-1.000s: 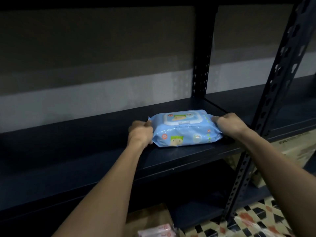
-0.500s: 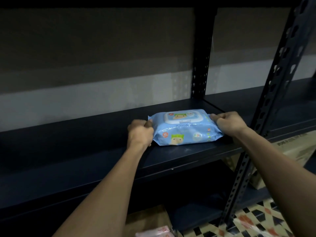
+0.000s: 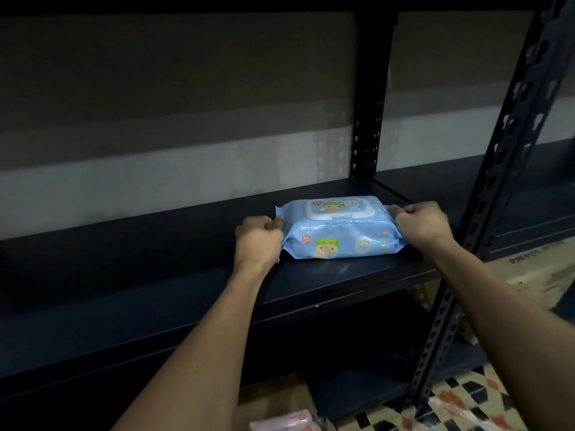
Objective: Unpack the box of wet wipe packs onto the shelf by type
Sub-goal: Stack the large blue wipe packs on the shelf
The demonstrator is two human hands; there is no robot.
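The blue wipe pack [image 3: 340,228] lies flat on the dark shelf [image 3: 155,275], lid up and print facing out — likely so its type reads at a glance. It sits directly between the hands: the left hand [image 3: 258,241] pinches the crimped seam at one end with curled fingers, the right hand [image 3: 420,223] grips the opposite seam the same way. Holding both ends probably lets the person square it up; a pink pack [image 3: 280,422] waits below the left forearm.
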